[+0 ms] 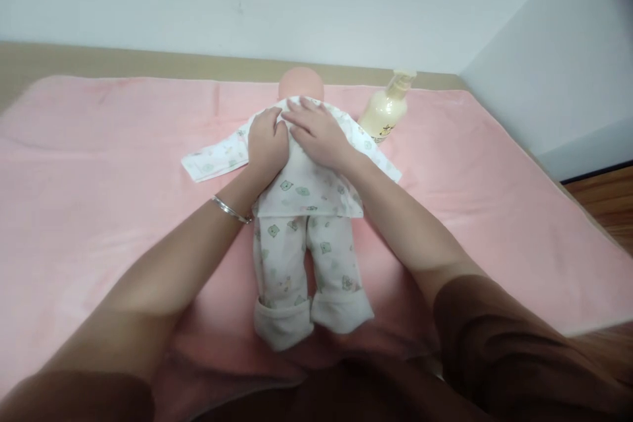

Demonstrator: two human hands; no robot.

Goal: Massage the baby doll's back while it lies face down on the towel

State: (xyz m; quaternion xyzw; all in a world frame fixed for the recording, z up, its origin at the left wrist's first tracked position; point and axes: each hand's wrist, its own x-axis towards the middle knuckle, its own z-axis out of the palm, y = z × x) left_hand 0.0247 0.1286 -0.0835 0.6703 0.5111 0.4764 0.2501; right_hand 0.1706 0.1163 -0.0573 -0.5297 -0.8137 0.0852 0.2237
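Note:
A baby doll (301, 84) lies stretched out, its bald pinkish head at the far end and its legs toward me. It wears a white long-sleeved shirt (301, 191) and white trousers (281, 257), both printed with small green figures. The trouser cuffs are folded up and the sleeves spread out to both sides. My left hand (268, 142), a silver bangle on its wrist, is curled closed on the shirt at the left of the chest. Flat on the upper chest rests my right hand (319, 133), fingers stretched out and apart. Both hands cover part of the shirt front.
A pale yellow pump bottle (383, 112) is at the doll's upper right, tilted in view. Under everything spreads a pink blanket (99, 211) on a wooden-toned surface (198, 64). A white wall (297, 6) rises behind, with another on the right.

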